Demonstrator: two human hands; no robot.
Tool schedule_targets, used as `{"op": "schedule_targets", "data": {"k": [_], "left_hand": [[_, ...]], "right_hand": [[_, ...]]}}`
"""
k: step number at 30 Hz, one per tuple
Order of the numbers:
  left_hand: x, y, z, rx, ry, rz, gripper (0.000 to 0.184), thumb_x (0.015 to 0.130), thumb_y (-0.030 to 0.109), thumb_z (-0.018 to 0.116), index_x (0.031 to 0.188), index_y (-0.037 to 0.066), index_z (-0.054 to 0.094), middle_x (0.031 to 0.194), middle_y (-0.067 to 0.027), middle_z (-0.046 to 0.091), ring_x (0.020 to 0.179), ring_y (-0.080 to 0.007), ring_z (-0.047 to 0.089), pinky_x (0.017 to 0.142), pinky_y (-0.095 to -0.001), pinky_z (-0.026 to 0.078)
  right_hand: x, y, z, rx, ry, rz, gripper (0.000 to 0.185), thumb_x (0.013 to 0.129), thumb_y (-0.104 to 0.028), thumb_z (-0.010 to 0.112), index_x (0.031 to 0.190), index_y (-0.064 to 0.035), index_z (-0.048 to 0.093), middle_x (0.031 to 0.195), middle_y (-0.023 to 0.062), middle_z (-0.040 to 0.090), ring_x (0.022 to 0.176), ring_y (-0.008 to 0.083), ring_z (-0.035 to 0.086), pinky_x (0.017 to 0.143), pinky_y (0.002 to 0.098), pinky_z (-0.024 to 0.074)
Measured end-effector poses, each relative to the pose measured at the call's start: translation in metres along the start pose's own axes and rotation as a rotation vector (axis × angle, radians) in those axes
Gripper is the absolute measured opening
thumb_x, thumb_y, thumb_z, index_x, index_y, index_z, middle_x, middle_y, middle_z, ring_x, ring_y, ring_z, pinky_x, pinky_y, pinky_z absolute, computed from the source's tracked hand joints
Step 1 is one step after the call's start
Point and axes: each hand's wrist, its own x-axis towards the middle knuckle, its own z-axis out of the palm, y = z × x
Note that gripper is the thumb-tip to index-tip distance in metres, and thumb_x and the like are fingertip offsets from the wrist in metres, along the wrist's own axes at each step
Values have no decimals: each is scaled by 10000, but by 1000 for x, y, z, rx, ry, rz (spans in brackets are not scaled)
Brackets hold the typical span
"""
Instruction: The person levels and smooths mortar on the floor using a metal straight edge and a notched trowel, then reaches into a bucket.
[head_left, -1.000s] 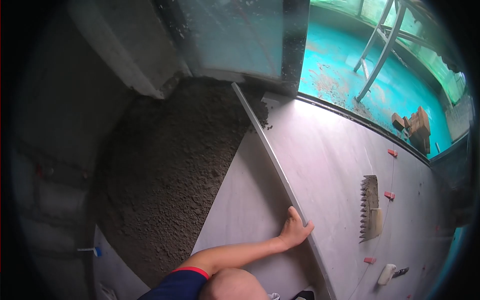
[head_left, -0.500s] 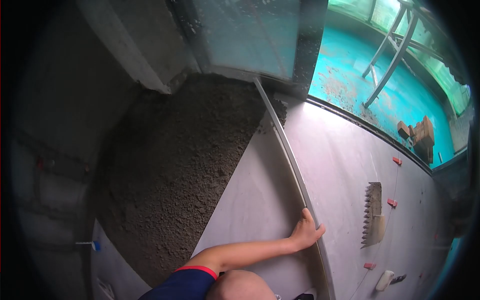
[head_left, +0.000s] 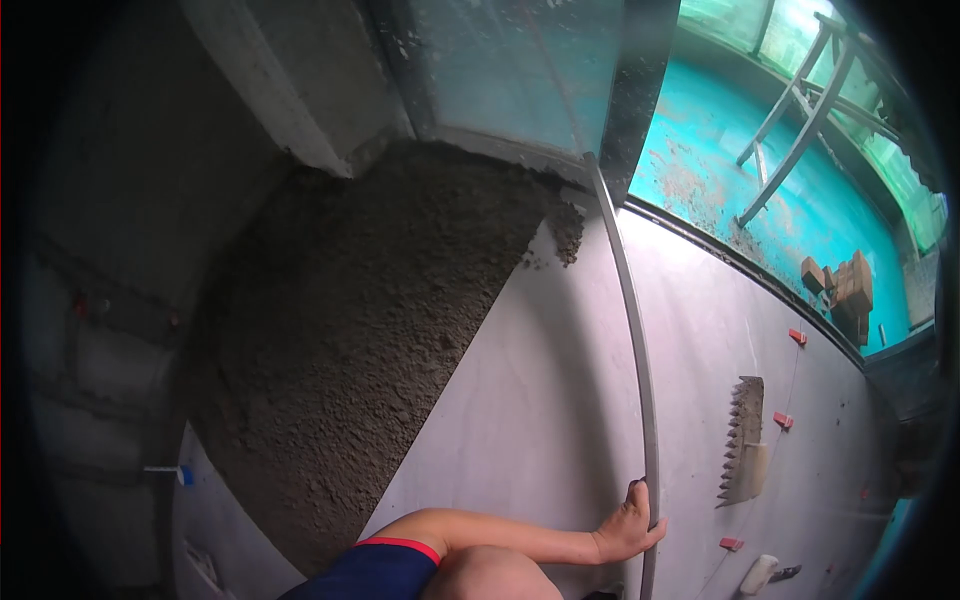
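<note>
My left hand (head_left: 628,525) grips a long, narrow metal straightedge (head_left: 628,290), its thumb along the near side and fingers round the bar. The bar stretches from the frame of the glass door, over pale floor tiles (head_left: 500,390), to the lower edge of the view, and looks bowed through the lens. Left of it lies a broad bed of dark, grainy mortar (head_left: 330,340) that borders the tile edge. A small spill of mortar (head_left: 567,235) sits on the tile near the bar's far end. My right hand is out of view.
On the tiles to the right lie a notched trowel (head_left: 743,440), several red wedges (head_left: 797,337) and a white-headed mallet (head_left: 760,575). Beyond the doorway, a ladder (head_left: 800,120) and stacked bricks (head_left: 848,290) stand on a turquoise floor. Glass door (head_left: 510,80) at the back, rough wall (head_left: 110,200) at left.
The straightedge's far end has swung right, off the mortar edge toward the door post. My left hand has moved nearer to me and slightly right with it.
</note>
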Motion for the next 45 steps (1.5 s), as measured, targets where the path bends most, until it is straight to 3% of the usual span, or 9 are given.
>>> {"op": "schedule_targets", "data": {"k": [6,11,17,21,24,28,38,41,45], "left_hand": [[18,-31,-19,296,-227,232,767,979,386,597,1484,-70,243,1367,-307,410,1177,-470,527,1010,-470,464],[54,-94,-96,912,-353,408,772,1007,481,472,1577,24,221,1643,-213,198,1541,-335,151,1242,-483,120],[48,-121,-210,1096,-7,-46,783,1015,511,428,1585,28,194,1667,-186,121,1553,-308,82,1250,-472,96],[54,-121,-230,1092,3,30,798,996,497,469,1582,26,202,1667,-182,121,1552,-307,84,1255,-456,85],[68,-119,-245,997,-23,93,788,991,483,477,1577,24,217,1665,-176,140,1548,-310,104,1253,-453,94],[84,-123,-257,966,-23,117,761,983,457,488,1566,24,259,1655,-167,189,1542,-309,135,1248,-449,120],[140,-134,-250,805,158,149,664,949,371,555,1496,26,408,1605,-145,331,1504,-299,256,1222,-441,200],[142,-142,-249,713,219,152,618,941,343,567,1462,31,454,1590,-137,361,1484,-293,303,1215,-435,217],[138,-148,-250,591,287,174,530,925,288,594,1388,35,538,1552,-121,428,1463,-267,351,1198,-426,249]], "right_hand": [[-1,1,-4,58,5,-9,391,832,-206,682,1164,-2,650,932,243,682,875,443,643,749,478,512],[5,7,-14,116,-24,10,391,837,-207,680,1170,-4,649,936,243,684,880,441,646,750,476,512],[77,-47,-110,-3,-320,181,391,842,-207,678,1177,-7,649,940,243,686,887,439,649,752,474,513],[195,-99,-122,91,616,-177,443,842,-272,764,1075,78,624,1052,187,620,932,334,602,783,422,484],[249,-134,-153,545,-131,205,367,819,-240,798,1010,35,646,880,100,656,753,212,621,678,347,484],[290,-120,-157,569,221,44,377,872,-262,760,1083,28,640,855,44,629,735,135,586,670,309,475],[302,-474,-264,662,181,-417,451,1005,-239,596,1392,-11,552,843,-51,543,621,-11,408,512,182,284],[345,-584,-244,478,21,-539,485,974,-251,628,1364,32,570,1246,165,676,1164,197,613,1025,304,437],[358,-737,-242,117,-81,-625,533,953,-410,635,1294,1,646,1178,183,714,1090,259,679,967,344,498]]}}
